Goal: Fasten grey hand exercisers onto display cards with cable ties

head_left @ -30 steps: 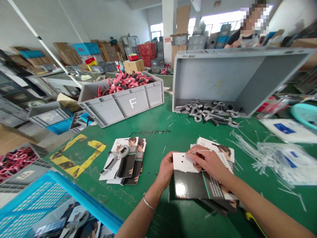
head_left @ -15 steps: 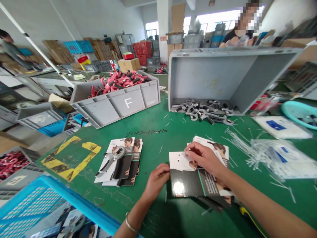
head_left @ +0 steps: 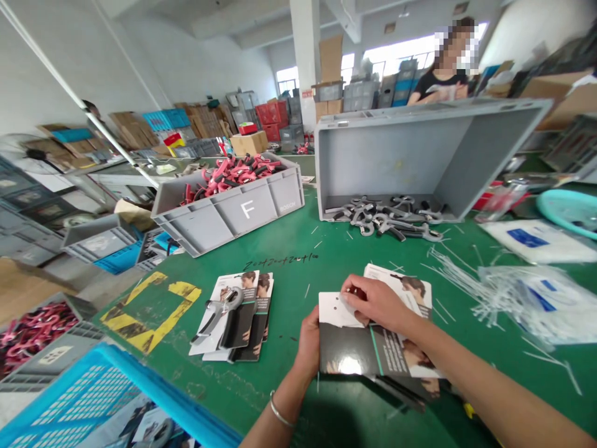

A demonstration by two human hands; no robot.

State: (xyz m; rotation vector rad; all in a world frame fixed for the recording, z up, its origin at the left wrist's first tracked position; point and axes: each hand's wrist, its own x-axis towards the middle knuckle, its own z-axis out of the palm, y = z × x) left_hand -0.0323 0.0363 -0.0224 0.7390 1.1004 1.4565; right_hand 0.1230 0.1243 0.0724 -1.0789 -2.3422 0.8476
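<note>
My left hand (head_left: 308,343), with a bracelet at the wrist, grips the left edge of a printed backing card (head_left: 344,350). Its fingers go partly behind the card. My right hand (head_left: 375,300) bends over the card's white upper part, beside small punched holes. Its fingertips are pinched together, and whatever they hold is hidden. Beneath and behind this card lies a stack of similar cards (head_left: 416,287). To the left, a grey-and-black grip tool (head_left: 232,300) with a curved end rests on another small pile of printed cards (head_left: 264,305).
A grey bin (head_left: 219,219) of red-and-black grip tools stands at back left. A tipped grey crate (head_left: 387,149) spills grey tools (head_left: 373,218). White plastic ties (head_left: 499,298) lie at right. A blue basket (head_left: 158,389) occupies the front left. A person (head_left: 441,81) is behind the crate.
My left hand has come up to the card and closed on its left edge. My right hand has shifted slightly left along the card's top. The camera view has moved a little.
</note>
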